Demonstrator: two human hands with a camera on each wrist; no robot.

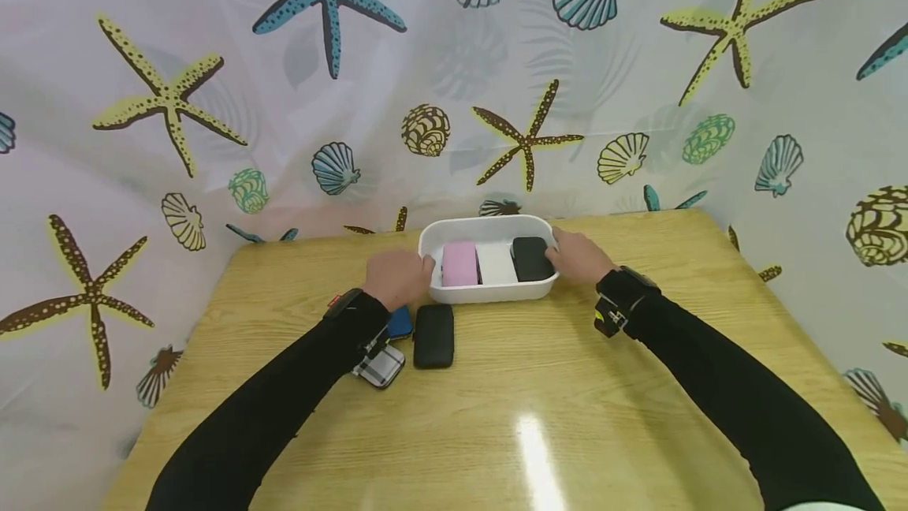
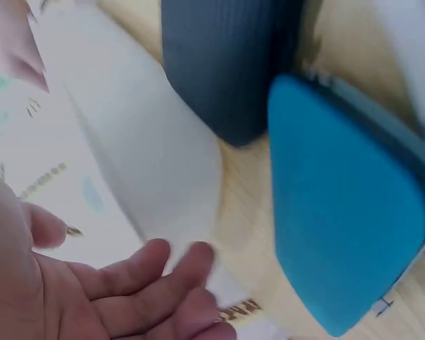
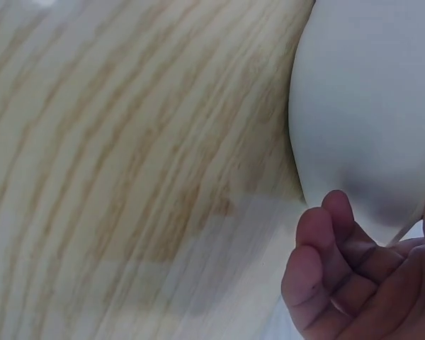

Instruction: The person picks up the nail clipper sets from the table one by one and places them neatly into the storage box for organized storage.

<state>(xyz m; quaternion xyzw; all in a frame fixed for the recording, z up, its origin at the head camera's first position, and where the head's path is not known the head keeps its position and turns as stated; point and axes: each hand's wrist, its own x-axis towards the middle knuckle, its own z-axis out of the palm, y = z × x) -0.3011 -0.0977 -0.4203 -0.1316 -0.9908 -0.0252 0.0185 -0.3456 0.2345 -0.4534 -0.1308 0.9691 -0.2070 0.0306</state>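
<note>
A white oblong bin (image 1: 496, 293) stands toward the back of the table. Inside it are a pink wallet-like item (image 1: 460, 263), a white one (image 1: 498, 263) and a black one (image 1: 532, 259). My left hand (image 1: 397, 278) is at the bin's left end, fingers loosely bent against or near the outer wall, with a gap between thumb and rim in the left wrist view. At the other end, my right hand (image 1: 580, 256) grips the bin, thumb over the rim and fingers (image 3: 315, 234) curled outside. Its thumb is mostly hidden in the right wrist view.
In front of the bin's left end lie a black wallet-like case (image 1: 434, 336), a blue zipped case (image 2: 347, 205) and a plaid case (image 1: 381, 367). A red edge (image 1: 333, 300) shows beside my left wrist. A shell-patterned cloth (image 1: 454, 140) hangs behind the wooden table (image 1: 482, 416).
</note>
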